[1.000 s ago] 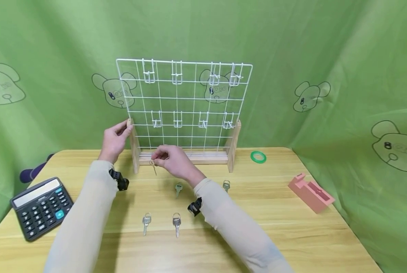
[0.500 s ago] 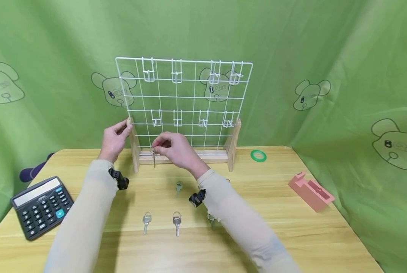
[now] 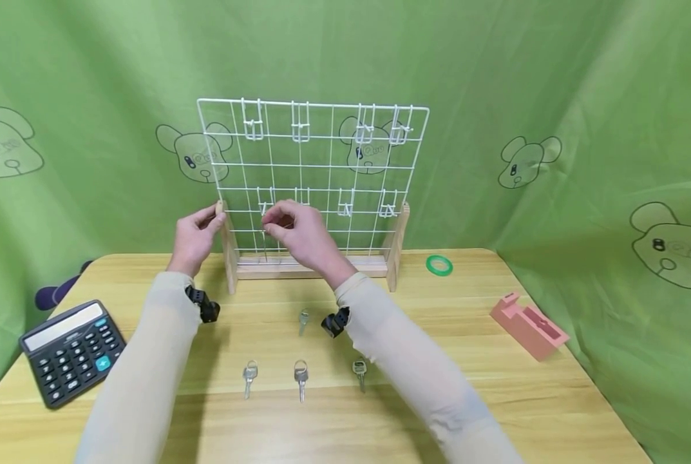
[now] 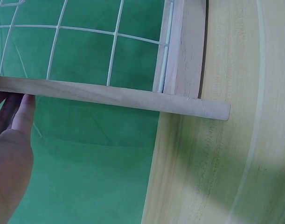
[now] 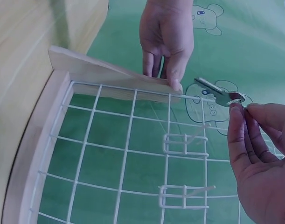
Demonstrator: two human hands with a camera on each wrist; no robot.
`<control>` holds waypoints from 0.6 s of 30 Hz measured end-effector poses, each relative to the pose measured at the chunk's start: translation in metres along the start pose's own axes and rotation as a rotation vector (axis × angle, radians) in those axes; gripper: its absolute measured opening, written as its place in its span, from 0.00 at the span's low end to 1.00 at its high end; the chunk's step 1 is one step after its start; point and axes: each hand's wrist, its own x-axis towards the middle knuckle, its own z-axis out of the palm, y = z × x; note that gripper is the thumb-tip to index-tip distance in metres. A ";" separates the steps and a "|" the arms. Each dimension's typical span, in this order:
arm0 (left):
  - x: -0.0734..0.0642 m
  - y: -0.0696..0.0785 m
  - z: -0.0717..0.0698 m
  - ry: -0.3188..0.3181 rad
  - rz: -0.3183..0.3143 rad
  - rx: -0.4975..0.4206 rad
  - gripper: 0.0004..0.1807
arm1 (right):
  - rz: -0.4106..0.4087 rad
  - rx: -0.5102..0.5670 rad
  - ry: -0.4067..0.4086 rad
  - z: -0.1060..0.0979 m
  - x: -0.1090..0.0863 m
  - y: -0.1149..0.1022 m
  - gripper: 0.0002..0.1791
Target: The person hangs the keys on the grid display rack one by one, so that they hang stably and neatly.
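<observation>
My right hand (image 3: 301,235) pinches a key (image 5: 220,97) by its ring, just below the lower-left hook (image 3: 266,209) of a white wire grid (image 3: 316,167). In the right wrist view the key's blade points away from the fingertips, and two hooks (image 5: 185,144) jut out nearby. My left hand (image 3: 194,241) grips the top of the grid's left wooden post (image 3: 227,251), thumb on one side and fingers on the other. Several keys with rings lie on the table, among them one at the front left (image 3: 249,374) and one nearer the stand (image 3: 303,319).
A black calculator (image 3: 73,351) lies at the left, with a purple object (image 3: 46,298) behind it. A green tape roll (image 3: 439,265) and a pink tape dispenser (image 3: 529,327) are at the right. Green cloth (image 3: 467,77) hangs behind the table.
My right hand has risen with the key from near the stand's base to just under the lower-left hook. The left hand has stayed on the post.
</observation>
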 end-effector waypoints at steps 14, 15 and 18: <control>0.001 -0.002 0.000 0.000 0.010 0.003 0.27 | -0.009 0.000 0.097 -0.012 0.014 -0.018 0.06; 0.002 -0.002 0.000 0.002 0.010 0.003 0.27 | -0.020 0.002 0.103 -0.013 0.016 -0.019 0.06; 0.002 -0.002 0.000 0.002 0.007 -0.007 0.26 | -0.043 0.010 0.116 -0.015 0.020 -0.023 0.06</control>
